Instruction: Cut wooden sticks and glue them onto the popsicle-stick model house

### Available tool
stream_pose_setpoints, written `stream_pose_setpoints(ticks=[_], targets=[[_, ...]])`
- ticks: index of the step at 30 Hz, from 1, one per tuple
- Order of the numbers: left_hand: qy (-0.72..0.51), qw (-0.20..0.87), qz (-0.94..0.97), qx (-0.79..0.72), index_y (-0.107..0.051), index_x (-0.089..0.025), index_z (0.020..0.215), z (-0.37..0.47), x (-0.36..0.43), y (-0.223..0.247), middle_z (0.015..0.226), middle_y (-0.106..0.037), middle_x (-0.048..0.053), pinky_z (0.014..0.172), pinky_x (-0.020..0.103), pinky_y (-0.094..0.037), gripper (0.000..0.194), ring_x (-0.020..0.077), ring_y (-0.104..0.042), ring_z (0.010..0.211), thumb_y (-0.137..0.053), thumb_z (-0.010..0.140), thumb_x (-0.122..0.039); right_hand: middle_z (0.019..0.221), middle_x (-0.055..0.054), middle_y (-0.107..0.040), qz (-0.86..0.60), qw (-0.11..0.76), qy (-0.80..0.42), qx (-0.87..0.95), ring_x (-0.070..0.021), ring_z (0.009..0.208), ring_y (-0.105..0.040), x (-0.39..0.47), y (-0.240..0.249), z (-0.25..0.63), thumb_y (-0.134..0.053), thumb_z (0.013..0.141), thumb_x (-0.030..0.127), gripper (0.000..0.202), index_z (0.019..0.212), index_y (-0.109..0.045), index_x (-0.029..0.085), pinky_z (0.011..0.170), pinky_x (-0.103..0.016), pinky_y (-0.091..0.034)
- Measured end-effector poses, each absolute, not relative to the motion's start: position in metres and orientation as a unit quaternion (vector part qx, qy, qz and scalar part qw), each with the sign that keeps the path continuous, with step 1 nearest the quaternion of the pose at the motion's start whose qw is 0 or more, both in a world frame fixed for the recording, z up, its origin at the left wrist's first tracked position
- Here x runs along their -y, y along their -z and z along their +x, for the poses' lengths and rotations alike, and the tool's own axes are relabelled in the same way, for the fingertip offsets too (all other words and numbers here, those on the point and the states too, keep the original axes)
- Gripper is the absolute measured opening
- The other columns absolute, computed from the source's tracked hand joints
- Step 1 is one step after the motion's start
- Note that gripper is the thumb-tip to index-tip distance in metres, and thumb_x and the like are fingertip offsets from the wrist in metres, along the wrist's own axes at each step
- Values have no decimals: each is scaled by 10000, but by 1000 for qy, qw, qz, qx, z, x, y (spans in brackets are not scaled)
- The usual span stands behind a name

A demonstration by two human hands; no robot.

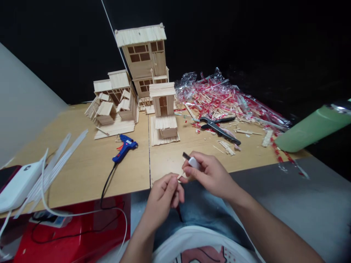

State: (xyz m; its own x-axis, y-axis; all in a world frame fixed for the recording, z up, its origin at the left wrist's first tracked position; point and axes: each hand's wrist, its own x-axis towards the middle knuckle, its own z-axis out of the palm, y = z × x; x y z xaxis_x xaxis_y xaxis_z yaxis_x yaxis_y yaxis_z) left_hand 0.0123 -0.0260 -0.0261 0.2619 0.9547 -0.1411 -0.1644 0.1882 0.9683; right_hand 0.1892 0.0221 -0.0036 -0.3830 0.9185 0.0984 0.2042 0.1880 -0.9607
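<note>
My left hand [167, 193] is closed in a pinch on one end of a short thin wooden stick [180, 176], above the table's front edge. My right hand [210, 171] wraps round a small white tool with a dark flat end [194, 162]; its exact kind is unclear. The fingertips of that hand are close to the stick's other end. Beyond both hands stands a small stick-built tower [164, 113] on a slatted base. A blue hot glue gun [124, 148] lies to the left, its cord running over the table edge.
Behind are a tall stick house [142, 58] and a lower stick building [112, 106]. Black cutting pliers [219, 129] lie before a heap of sticks and red plastic wrap [219, 95]. A green bottle [309, 128] is at right; glue sticks [59, 160] and a white power bank [20, 186] left.
</note>
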Motion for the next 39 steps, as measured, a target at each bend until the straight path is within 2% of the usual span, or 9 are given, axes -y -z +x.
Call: stream_pose_setpoints(ticks=[2, 5, 6, 10, 13, 23, 29, 35, 39], targets=[[-383, 679, 461, -424, -605, -128, 885, 10, 31, 29, 485, -540, -27, 391, 174, -230, 378, 49, -333, 362, -487, 954, -480, 789, 2, -594, -405, 368, -481, 685, -143, 683, -533, -20, 5, 189, -584, 934, 333, 147, 980, -611, 197, 602, -246, -395], [-396, 661, 455, -447, -581, -145, 839, 13, 33, 29, 456, -447, -67, 409, 173, -203, 359, 53, -292, 390, -518, 935, -485, 907, -18, -609, -432, 422, -439, 665, -151, 732, -546, -17, 8, 191, -531, 966, 365, 306, 1230, -513, 211, 648, -257, -413], [-407, 645, 459, -455, -579, -147, 834, 15, 32, 29, 458, -415, -76, 419, 173, -205, 354, 56, -288, 405, -530, 928, -485, 869, -9, -600, -436, 420, -437, 665, -145, 707, -534, -15, 8, 193, -502, 982, 377, 292, 1219, -518, 208, 638, -254, -403], [-420, 622, 479, -456, -561, -154, 811, 21, 29, 26, 485, -352, -88, 428, 184, -200, 359, 63, -262, 427, -522, 927, -491, 652, 31, -528, -387, 301, -495, 717, -116, 590, -457, -7, 4, 202, -484, 995, 390, 297, 858, -643, 180, 572, -235, -344], [-405, 629, 492, -445, -548, -160, 788, 24, 29, 26, 489, -358, -83, 432, 191, -203, 359, 65, -252, 430, -510, 934, -486, 667, 28, -575, -382, 268, -509, 723, -107, 583, -464, -3, 2, 207, -530, 976, 388, 302, 828, -674, 169, 570, -225, -339], [-416, 575, 513, -483, -518, -184, 739, 40, 38, 19, 475, -361, -74, 448, 201, -224, 373, 77, -284, 431, -499, 937, -499, 693, 24, -594, -401, 313, -479, 716, -112, 630, -495, -4, -3, 218, -536, 976, 349, 280, 793, -657, 176, 608, -224, -352], [-412, 571, 510, -494, -520, -182, 712, 42, 39, 15, 471, -355, -67, 448, 203, -214, 399, 79, -284, 439, -510, 925, -519, 654, 16, -556, -437, 340, -490, 673, -132, 625, -496, -19, 12, 235, -545, 944, 430, 338, 735, -608, 171, 586, -236, -369], [-419, 656, 448, -440, -503, -181, 706, 36, 43, 20, 441, -289, -96, 414, 189, -180, 401, 60, -193, 403, -527, 914, -523, 610, 23, -508, -606, 499, -302, 541, -144, 544, -446, -38, 27, 276, -545, 912, 505, 345, 745, -580, 205, 509, -253, -313], [-416, 656, 449, -442, -507, -183, 712, 38, 41, 21, 445, -290, -94, 415, 192, -175, 397, 64, -192, 408, -523, 913, -525, 612, 22, -504, -512, 400, -387, 655, -138, 551, -452, -14, 7, 253, -497, 963, 448, 334, 755, -586, 203, 522, -258, -321]])
